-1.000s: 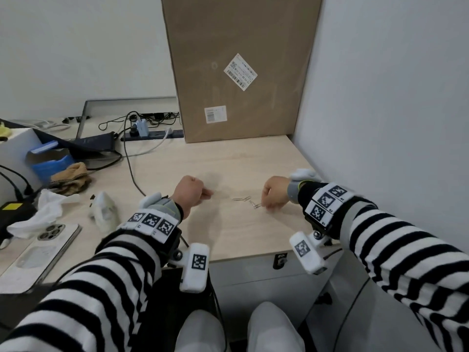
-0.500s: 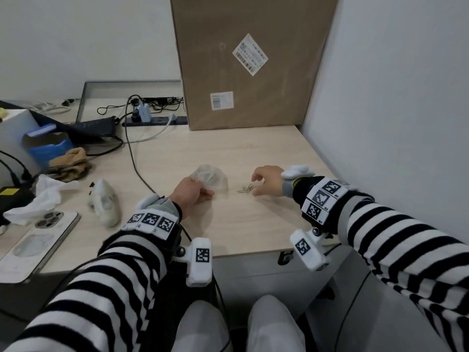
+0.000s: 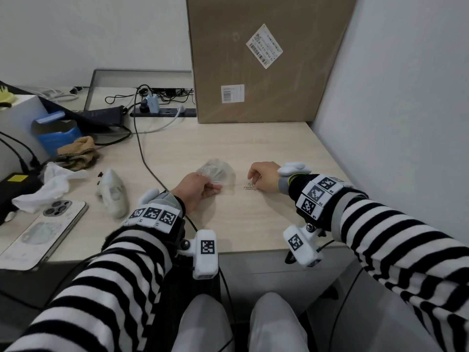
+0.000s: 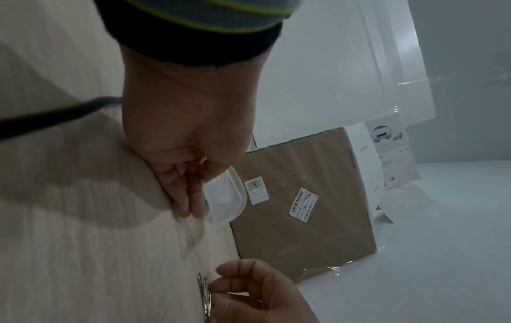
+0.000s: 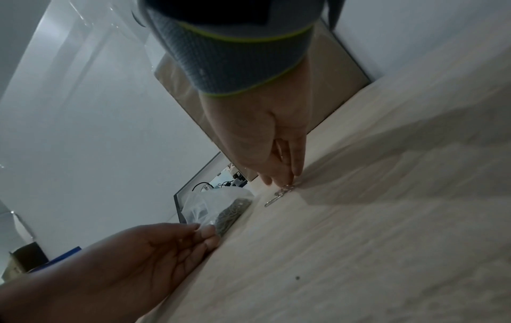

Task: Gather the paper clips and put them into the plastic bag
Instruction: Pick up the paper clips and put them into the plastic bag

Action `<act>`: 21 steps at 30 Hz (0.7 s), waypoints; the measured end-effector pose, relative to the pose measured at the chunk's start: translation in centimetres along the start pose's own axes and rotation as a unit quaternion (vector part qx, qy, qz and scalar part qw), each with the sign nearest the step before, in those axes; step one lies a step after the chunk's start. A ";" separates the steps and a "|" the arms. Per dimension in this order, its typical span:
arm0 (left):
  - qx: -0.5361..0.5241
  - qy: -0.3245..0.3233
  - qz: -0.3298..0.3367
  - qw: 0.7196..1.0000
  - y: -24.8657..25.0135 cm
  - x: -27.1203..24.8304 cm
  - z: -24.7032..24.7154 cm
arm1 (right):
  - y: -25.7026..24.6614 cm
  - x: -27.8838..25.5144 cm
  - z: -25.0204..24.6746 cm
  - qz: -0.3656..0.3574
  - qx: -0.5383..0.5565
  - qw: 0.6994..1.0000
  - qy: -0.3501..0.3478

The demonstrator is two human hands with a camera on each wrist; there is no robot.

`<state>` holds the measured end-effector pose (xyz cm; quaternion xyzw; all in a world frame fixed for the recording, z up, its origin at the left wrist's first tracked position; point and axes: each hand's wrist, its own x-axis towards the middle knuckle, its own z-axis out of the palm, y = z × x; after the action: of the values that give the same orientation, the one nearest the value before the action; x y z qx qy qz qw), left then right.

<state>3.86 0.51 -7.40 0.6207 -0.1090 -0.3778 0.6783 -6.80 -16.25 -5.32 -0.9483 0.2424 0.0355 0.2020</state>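
A small clear plastic bag [image 3: 218, 171] lies crumpled on the wooden desk [image 3: 253, 224], and my left hand [image 3: 199, 187] pinches its near edge. In the right wrist view the plastic bag [image 5: 212, 203] holds a dark heap of clips. A few loose paper clips [image 3: 250, 187] lie on the desk just right of the bag. My right hand [image 3: 262, 177] hovers over them with fingers curled down, and its fingertips [image 5: 290, 174] pinch the end of the paper clips [image 5: 280, 193]. In the left wrist view the paper clips [image 4: 204, 292] lie beneath the right hand [image 4: 257, 290], past my left hand [image 4: 188, 174].
A tall cardboard box [image 3: 266, 59] stands at the back of the desk against the right wall. A black cable [image 3: 142, 153] runs just left of my left hand. Further left lie a white controller [image 3: 113, 196], a phone [image 3: 43, 232], white cloth and a blue box.
One second ago my left hand was a closed fist with no bag showing; now the bag lies spread beyond it. My right hand has lifted its fingers, and the clips lie bunched together.
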 end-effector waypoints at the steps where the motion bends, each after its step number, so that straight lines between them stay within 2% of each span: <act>1: -0.003 0.000 -0.002 1.000 0.1 -0.1 0.0 | 0.0 0.0 0.1 -0.002 0.017 1.000 0.010; 5: -0.008 0.001 -0.004 1.000 0.1 -0.2 0.0 | -0.5 -0.3 -0.1 0.036 0.006 0.999 0.028; 7: -0.009 0.004 -0.004 1.000 0.1 -0.1 0.0 | -0.9 -0.4 0.0 0.067 -0.043 0.997 0.013; 11: -0.009 0.001 -0.004 1.000 0.1 -0.1 -0.1 | -2.2 -0.5 0.6 0.077 -0.106 0.991 -0.019; 21: 0.008 0.000 0.001 1.000 -0.1 0.2 -0.1 | -2.8 -1.5 0.7 -0.005 -0.143 0.990 0.005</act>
<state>4.03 0.50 -7.61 0.6256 -0.1125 -0.3769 0.6737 -6.76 -13.07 -4.71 -0.9687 0.2312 0.0647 0.0632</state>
